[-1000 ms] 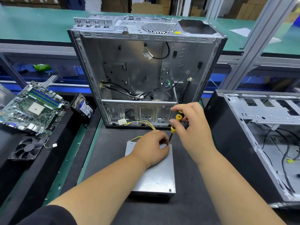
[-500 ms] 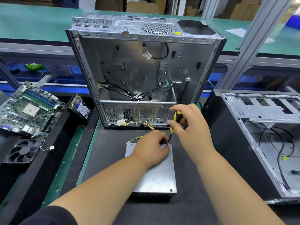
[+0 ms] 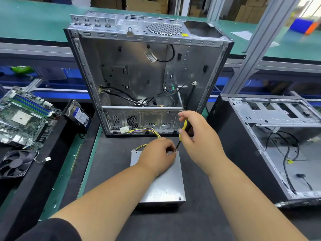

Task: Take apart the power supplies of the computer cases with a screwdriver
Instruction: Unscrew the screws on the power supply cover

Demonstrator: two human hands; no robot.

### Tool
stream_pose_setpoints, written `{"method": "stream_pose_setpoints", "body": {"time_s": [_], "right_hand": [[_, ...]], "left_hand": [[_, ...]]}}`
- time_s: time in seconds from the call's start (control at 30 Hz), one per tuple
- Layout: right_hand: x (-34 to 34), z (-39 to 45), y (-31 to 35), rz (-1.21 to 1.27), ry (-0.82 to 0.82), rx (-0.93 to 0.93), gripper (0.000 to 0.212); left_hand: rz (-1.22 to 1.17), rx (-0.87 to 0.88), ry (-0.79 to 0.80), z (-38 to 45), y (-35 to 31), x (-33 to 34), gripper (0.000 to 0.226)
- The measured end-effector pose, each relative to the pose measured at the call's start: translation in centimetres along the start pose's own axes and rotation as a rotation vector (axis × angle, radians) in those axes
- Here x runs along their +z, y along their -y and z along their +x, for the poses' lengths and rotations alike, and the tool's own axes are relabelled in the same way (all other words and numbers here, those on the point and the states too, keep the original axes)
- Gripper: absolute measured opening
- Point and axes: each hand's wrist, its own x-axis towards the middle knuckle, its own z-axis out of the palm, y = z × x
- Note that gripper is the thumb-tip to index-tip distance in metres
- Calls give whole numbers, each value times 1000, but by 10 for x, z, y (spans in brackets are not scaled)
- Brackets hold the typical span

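the power supply (image 3: 162, 184) is out of the case (image 3: 147, 75); its lid screws (one visible) remain. left hand (image 3: 157, 158) pinches at the far corner, right hand (image 3: 198, 141) grips the screwdriver (image 3: 182, 132).

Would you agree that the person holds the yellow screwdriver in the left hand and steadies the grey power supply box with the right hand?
Not quite: the hands are swapped. In the head view the right hand grips the yellow screwdriver, its tip down at the far right corner of the grey power supply box, while the left hand rests on the box's top to steady it.
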Motion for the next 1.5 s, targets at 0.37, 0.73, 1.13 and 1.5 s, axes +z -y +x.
{"method": "stream_pose_setpoints", "body": {"time_s": [0.37,0.73,1.13,1.5], "right_hand": [[-8,-5,8,171,-179,69,36],[33,2,48,564,-286,336,13],[114,0,116,536,-201,310,18],[127,-34,143,602,-209,292,13]], "left_hand": [[-103,-29,-129,-5,-2,-7,10],[-264,-71,-336,-51,52,-113,21],[429,-600,-181,-124,182,-188,12],[259,-561,-239,-164,202,-187,18]]}}
